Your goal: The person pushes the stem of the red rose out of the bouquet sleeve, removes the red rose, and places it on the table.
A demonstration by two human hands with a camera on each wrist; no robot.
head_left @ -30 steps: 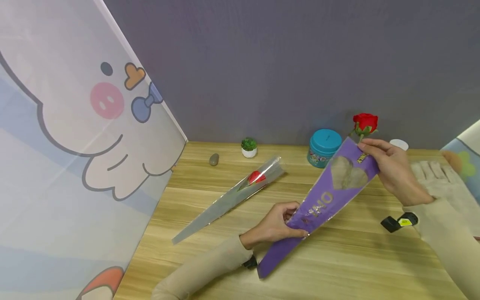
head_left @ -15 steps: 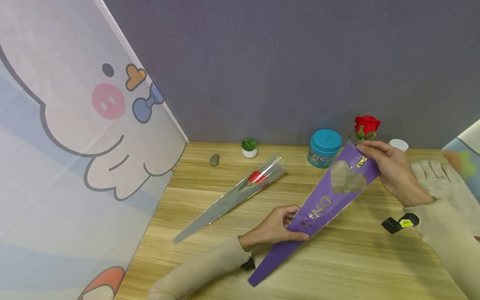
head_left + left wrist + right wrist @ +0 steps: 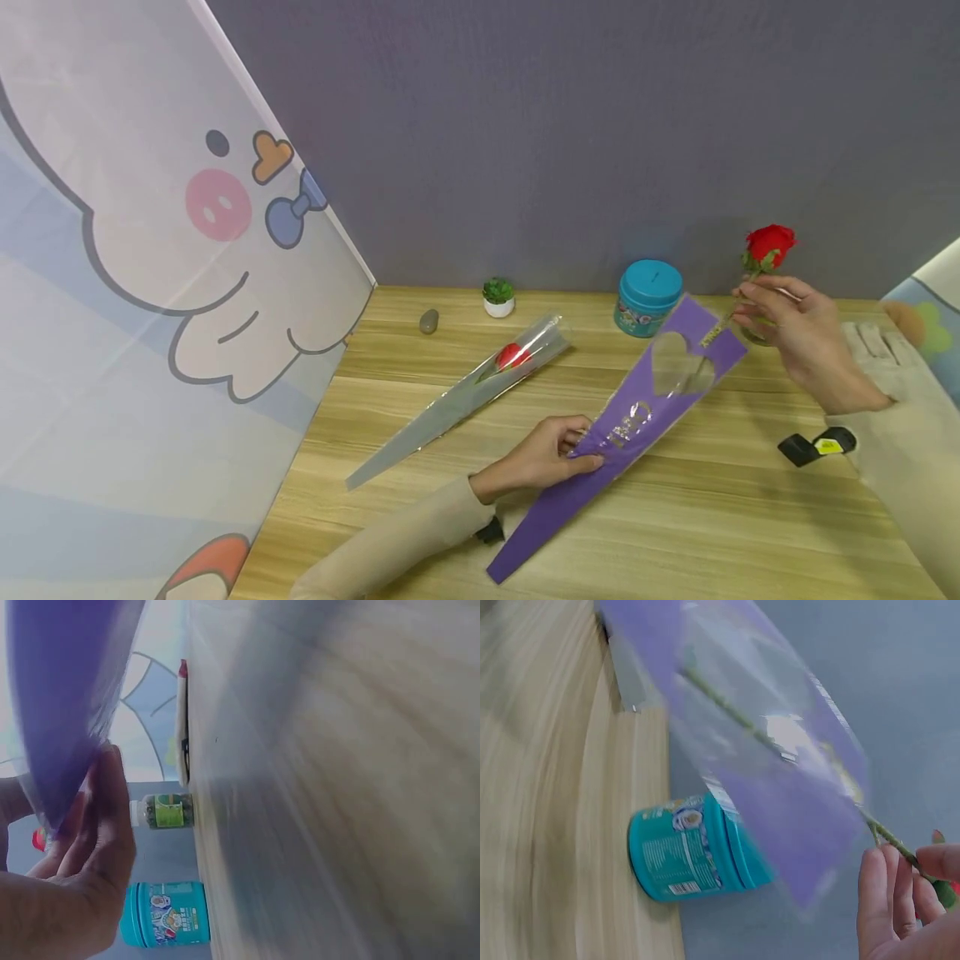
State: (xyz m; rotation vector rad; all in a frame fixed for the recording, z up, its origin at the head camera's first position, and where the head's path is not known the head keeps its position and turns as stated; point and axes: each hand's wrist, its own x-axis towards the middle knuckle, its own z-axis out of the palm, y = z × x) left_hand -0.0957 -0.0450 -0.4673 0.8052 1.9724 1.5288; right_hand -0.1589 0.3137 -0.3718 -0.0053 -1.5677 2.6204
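My left hand (image 3: pixel 547 454) grips a purple flower sleeve (image 3: pixel 558 517) by its lower half, thumb across the front. The sleeve slants up to the right and has a clear heart-shaped window. My right hand (image 3: pixel 802 337) pinches the stem of a red rose (image 3: pixel 771 246) just below the bloom. In the right wrist view, the green stem (image 3: pixel 727 709) runs down inside the sleeve, seen through the clear film, while the bloom stays outside the opening. Left of the hands, a second red rose (image 3: pixel 513 355) lies in a clear and grey sleeve (image 3: pixel 438 425) on the table.
A teal canister (image 3: pixel 649 298) stands at the table's back edge. Further left are a small potted plant (image 3: pixel 498 297) and a grey stone (image 3: pixel 429 320). A white-capped jar (image 3: pixel 166 811) shows in the left wrist view. Pale gloves (image 3: pixel 900 367) lie at the right.
My right hand has shifted right with the rose, and more of its stem shows above the sleeve's opening. The purple sleeve has dropped slightly down and left with my left hand.
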